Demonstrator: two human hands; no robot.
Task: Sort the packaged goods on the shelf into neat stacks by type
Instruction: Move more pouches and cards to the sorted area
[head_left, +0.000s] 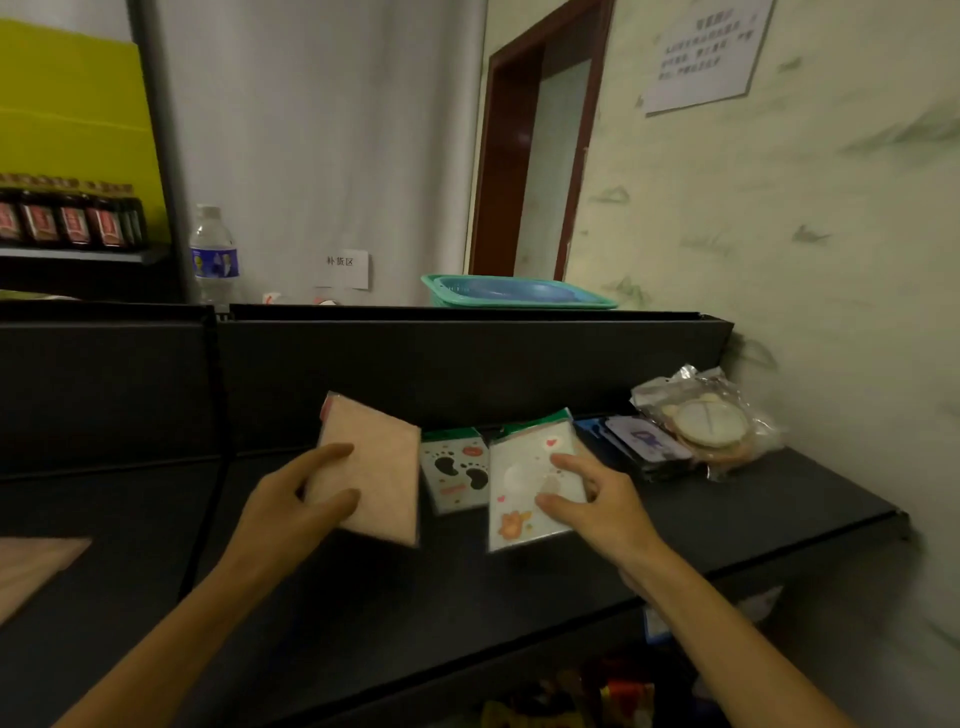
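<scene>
Left hand (291, 499) pinches the pink fuzzy flat pack (374, 467); right hand (592, 499) grips a white cartoon-print packet (524, 499) (same type as the footprint packet (454, 470) just left of it, probably), kept apart for separate stacks.

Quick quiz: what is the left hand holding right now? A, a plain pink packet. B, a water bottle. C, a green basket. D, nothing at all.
A: the left hand grips a plain pink packet lifted above the shelf, while the right hand holds a white packet with heart prints.
</scene>
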